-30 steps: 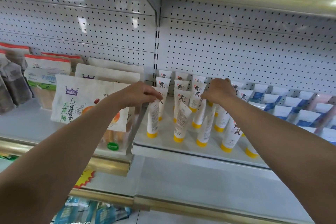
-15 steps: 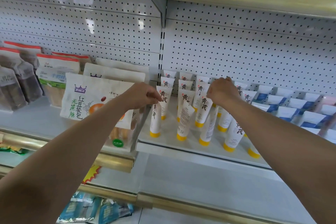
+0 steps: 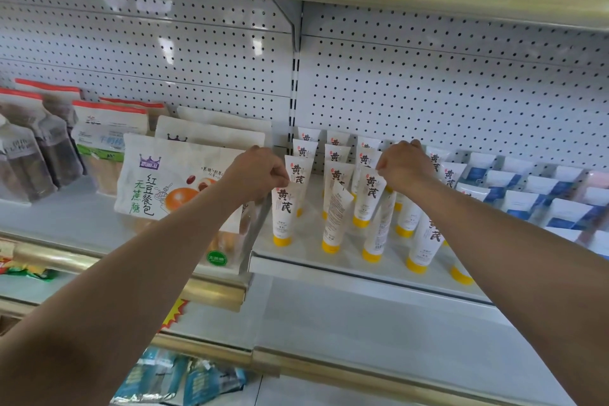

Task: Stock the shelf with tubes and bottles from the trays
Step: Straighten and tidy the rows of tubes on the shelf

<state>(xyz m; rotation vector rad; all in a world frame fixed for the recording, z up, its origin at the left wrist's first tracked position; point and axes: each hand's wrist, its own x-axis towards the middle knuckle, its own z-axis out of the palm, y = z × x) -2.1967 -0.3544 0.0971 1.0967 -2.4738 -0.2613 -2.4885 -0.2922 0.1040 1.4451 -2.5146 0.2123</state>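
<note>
Both hands are up at the shelf (image 3: 329, 260) right now, working the rows of white tubes with yellow caps. The left hand (image 3: 260, 171) has its fingers curled in and pinches the flat crimped top of the front-left tube (image 3: 282, 217), which stands cap-down near the front edge of the shelf with the big black characters facing out. The right hand (image 3: 403, 165) is clenched around the top of another tube (image 3: 368, 196), one row back and further right, also cap-down and leaning a little.

Between those two there's a tube turned the wrong way (image 3: 334, 221), showing its fine-print back and tilting off to the side. More of the same tubes stand in rows behind, reaching back to the pegboard wall (image 3: 461, 92), and a few lean under the right forearm at the front right.

To the right of them sits a batch of white tubes with blue labels (image 3: 534, 194), packed in angled rows. Left of the divider, on the neighbouring shelf, are big white bread bags (image 3: 158, 181) with an orange picture, and further left some clear pouches with red tops (image 3: 39, 142). Down below, some blue packets (image 3: 184, 379) poke out on a lower level.
</note>
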